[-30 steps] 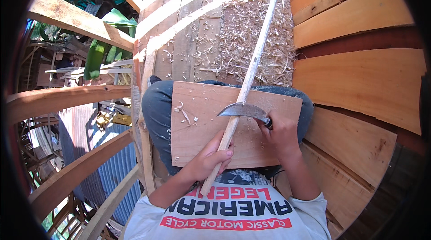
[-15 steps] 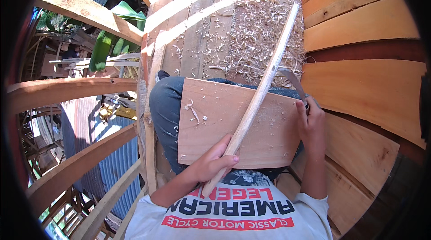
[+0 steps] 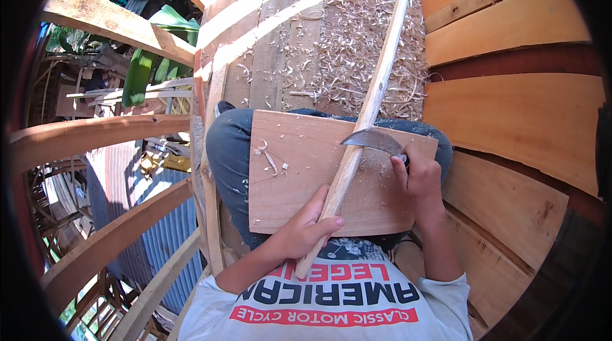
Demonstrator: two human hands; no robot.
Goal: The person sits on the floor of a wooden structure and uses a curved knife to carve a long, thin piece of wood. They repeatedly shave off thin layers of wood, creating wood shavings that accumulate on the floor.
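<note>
My left hand [image 3: 310, 226] is wrapped round the lower part of a long peeled wooden pole [image 3: 371, 102], whose near end rests against my shirt. The pole slants up and away to the right, across a flat wooden board [image 3: 299, 169] on my lap. In my right hand [image 3: 421, 175] is a knife with a curved blade [image 3: 376, 140], its dark handle mostly covered by my fingers. The blade lies across the pole near the board's far edge, its tip reaching past the pole's left side. A few curled shavings [image 3: 269, 159] lie on the board's left part.
Wood shavings [image 3: 357, 54] are heaped on the plank floor [image 3: 268, 73] ahead of my legs. A wall of wide planks [image 3: 510, 127] rises close on the right. Wooden rails [image 3: 102, 133] run along the left, with a corrugated metal sheet [image 3: 166, 226] beyond them.
My right hand has brought the knife left and nearer, from beside the pole onto it. The pole has swung slightly left at its far end; my left hand keeps its grip.
</note>
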